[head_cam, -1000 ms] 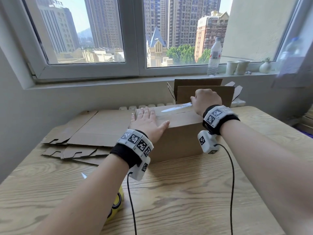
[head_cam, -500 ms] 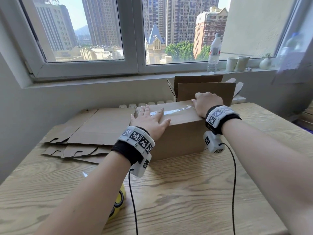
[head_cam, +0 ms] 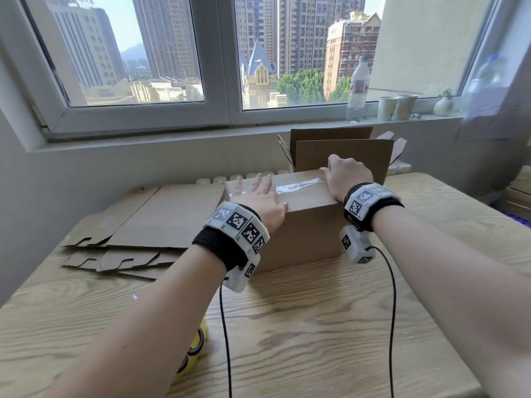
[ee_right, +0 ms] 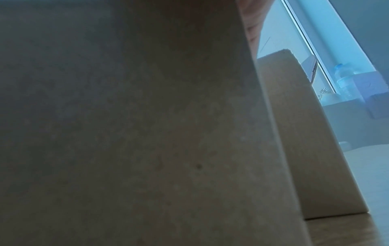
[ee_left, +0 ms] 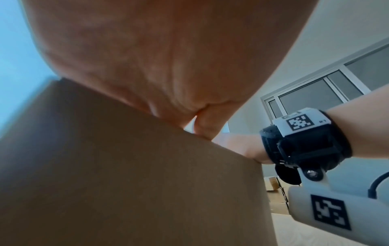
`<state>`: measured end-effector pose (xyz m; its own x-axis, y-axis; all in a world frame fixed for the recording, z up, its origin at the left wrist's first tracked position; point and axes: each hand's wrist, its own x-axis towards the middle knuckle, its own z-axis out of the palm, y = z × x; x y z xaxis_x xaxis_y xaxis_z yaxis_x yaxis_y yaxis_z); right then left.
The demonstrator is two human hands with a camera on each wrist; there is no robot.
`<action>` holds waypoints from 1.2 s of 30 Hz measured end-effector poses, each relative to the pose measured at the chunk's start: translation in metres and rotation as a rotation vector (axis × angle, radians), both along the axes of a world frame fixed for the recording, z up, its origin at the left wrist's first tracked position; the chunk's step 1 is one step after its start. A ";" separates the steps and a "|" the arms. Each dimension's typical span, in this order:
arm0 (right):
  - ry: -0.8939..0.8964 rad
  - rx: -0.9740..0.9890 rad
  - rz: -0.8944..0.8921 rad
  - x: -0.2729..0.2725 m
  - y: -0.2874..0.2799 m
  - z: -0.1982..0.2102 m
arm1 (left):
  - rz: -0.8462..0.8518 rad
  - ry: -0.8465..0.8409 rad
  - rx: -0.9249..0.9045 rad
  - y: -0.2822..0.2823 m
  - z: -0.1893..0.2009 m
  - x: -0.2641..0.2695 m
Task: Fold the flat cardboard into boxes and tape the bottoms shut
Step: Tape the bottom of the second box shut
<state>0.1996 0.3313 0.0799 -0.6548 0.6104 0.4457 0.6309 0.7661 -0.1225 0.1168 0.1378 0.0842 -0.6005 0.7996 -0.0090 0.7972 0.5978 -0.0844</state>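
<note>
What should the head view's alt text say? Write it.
Two bare hands press on a cardboard box on a wooden table: left hand flat on top, right hand curled at the clear tape strip's end. Flat cardboard lies left.

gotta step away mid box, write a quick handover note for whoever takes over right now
Left hand: flat, fingers straight, pressing the left part of the box top.
Right hand: fingers curled at the box's right top edge, on the end of the clear tape strip; whether it pinches anything is hidden.
Done: box folded, tape along the seam; one open box stands behind it.
Left: smooth the tape ends, then fold and tape the flat cardboard stacked on the table at left.
</note>
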 end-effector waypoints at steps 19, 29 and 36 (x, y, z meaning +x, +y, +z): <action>0.285 -0.196 0.126 0.004 0.010 -0.008 | -0.142 0.070 0.112 0.052 -0.023 0.043; 0.264 -0.112 0.220 0.010 0.016 0.011 | -0.152 0.028 0.103 0.052 -0.022 0.039; 0.228 -0.177 0.168 0.009 0.013 -0.006 | -0.163 0.043 0.081 0.053 -0.022 0.037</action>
